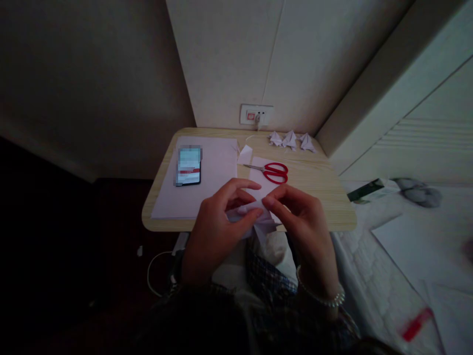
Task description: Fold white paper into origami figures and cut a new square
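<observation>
A piece of folded white paper [263,228] is held between my two hands, just above the near edge of the small wooden table [310,197]. My left hand [221,217] grips it from the left, thumb in front and fingers curled behind. On the other side, my right hand [303,214] pinches the paper's upper edge between thumb and forefinger. Part of the paper is hidden by the fingers. Right behind the hands lie red-handled scissors [274,171], partly on a white sheet [260,162], blades pointing left.
A phone [189,166] rests on a stack of white paper [218,192] at the left. Folded paper shapes [290,140] stand along the back right, and a paper scrap [245,155] lies near the scissors. Behind is a wall socket [256,115]; right, a bed [369,261] with paper.
</observation>
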`<state>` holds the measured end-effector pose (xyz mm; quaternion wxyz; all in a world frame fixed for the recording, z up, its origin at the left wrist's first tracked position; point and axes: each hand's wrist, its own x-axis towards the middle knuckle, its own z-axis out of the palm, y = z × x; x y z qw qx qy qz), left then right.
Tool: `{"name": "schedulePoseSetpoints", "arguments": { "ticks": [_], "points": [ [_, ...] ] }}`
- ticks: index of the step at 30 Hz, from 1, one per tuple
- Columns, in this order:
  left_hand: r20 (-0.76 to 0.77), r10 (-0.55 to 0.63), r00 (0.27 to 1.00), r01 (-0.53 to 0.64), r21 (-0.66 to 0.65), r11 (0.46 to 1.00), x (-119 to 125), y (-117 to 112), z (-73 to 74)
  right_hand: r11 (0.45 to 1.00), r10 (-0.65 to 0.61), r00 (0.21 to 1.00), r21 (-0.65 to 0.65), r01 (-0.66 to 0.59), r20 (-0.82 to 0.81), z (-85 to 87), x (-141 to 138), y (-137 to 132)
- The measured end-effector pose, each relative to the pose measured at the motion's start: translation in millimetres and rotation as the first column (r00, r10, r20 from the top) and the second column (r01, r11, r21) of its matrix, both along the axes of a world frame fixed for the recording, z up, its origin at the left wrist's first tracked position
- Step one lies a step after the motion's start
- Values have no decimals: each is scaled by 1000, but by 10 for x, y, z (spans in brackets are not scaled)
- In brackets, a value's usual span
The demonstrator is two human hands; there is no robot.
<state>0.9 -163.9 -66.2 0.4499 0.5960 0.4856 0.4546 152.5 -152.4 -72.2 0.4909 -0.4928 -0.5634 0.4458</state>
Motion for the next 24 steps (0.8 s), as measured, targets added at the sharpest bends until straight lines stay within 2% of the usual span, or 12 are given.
{"name": "schedulePoseSetpoints", "arguments": {
  "ticks": [5, 12, 19, 24],
  "points": [
    [-10, -24, 1000, 24, -21, 999, -30, 3, -18, 1000, -31, 1000, -4, 31, 2, 4, 6, -3],
    [-21, 20, 1000, -20, -13, 1000, -9, 14, -37, 994, 77, 997, -76, -79, -31, -6, 42, 22],
    [-15, 49, 999, -49, 28, 998, 8, 6, -39, 999, 21, 1000, -30, -21, 4, 21, 12, -12],
    [-21, 63, 998, -62, 32, 998, 17, 9, -37, 998, 57, 998, -24, -57, -4, 2, 25, -9]
  ]
}}
